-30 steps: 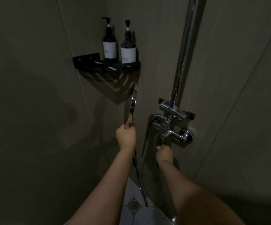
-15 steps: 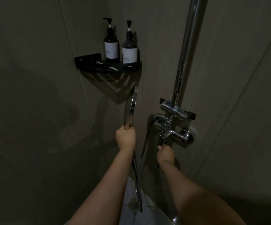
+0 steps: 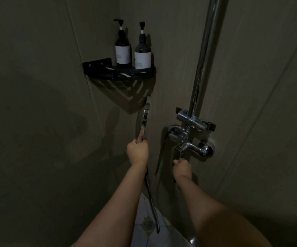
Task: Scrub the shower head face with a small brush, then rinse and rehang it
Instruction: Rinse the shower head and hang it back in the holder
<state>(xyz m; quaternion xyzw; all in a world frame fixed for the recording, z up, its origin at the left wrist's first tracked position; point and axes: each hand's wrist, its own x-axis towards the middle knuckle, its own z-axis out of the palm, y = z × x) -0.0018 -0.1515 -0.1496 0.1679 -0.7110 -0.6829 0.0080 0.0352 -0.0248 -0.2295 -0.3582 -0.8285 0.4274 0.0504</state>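
Note:
A chrome shower head [image 3: 143,117] stands upright and edge-on in the middle of the head view, its face turned left towards the wall. My left hand [image 3: 137,152] is closed around its handle just below the head. The metal hose [image 3: 151,198] hangs from under that hand and loops down towards the floor. My right hand [image 3: 182,168] is closed on the tap lever [image 3: 179,152] under the chrome mixer valve [image 3: 190,139]. No brush is in sight, and I cannot make out any water in the dim light.
A chrome riser pipe [image 3: 204,56] runs up from the mixer. A black corner shelf [image 3: 121,74] carries two dark pump bottles [image 3: 123,49] [image 3: 143,50]. Tiled walls close in on the left and right. A floor drain [image 3: 146,224] shows between my forearms.
The hose has swung a little below my left hand. Both hands have kept their grips and the shower head has barely moved.

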